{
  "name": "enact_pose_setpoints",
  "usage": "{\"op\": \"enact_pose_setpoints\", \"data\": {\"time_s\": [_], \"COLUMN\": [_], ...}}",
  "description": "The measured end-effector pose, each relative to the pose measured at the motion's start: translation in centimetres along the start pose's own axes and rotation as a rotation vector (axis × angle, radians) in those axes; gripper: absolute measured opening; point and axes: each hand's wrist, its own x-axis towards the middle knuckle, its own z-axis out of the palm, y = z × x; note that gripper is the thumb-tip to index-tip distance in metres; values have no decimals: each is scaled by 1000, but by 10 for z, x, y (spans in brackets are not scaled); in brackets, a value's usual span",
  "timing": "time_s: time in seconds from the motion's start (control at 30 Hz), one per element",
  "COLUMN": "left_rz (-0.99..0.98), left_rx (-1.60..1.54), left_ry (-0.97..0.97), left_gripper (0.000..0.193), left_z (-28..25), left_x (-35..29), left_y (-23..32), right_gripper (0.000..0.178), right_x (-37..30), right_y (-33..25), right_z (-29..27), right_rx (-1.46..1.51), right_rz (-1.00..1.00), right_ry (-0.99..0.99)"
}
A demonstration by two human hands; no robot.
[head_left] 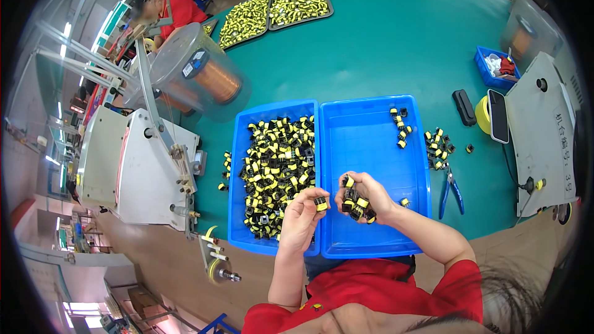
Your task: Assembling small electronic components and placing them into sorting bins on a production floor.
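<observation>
Between the thumb and fingers of my left hand is one small black-and-yellow coil, held near the inner walls of two blue bins. My right hand cups a cluster of the same coils over the right blue bin. Heaped coils fill the left blue bin. In the right bin, several coils lie along the far right wall, and one loose coil is beside my right wrist.
Blue-handled pliers and a pile of coils lie right of the bins on the green table. Two coil-filled trays stand far back. Winding machines flank the table. A phone stands right; a person in red sits far left.
</observation>
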Motion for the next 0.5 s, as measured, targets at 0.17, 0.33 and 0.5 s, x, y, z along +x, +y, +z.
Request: {"op": "enact_pose_setpoints", "data": {"time_s": [0.17, 0.33, 0.5], "left_rz": [32, -38, 14], "left_rx": [-42, -100, 125], "left_ry": [4, 16, 142], "left_gripper": [44, 28, 26], "left_z": [0, 8, 17], "left_x": [1, 5, 6], "left_y": [-2, 4, -3], "right_gripper": [31, 32, 34], "right_x": [-3, 0, -3], "right_y": [-2, 2, 4], "right_z": [4, 2, 3], "right_rx": [14, 15, -42], "right_rz": [-77, -126, -149], "right_ry": [-123, -229, -241]}}
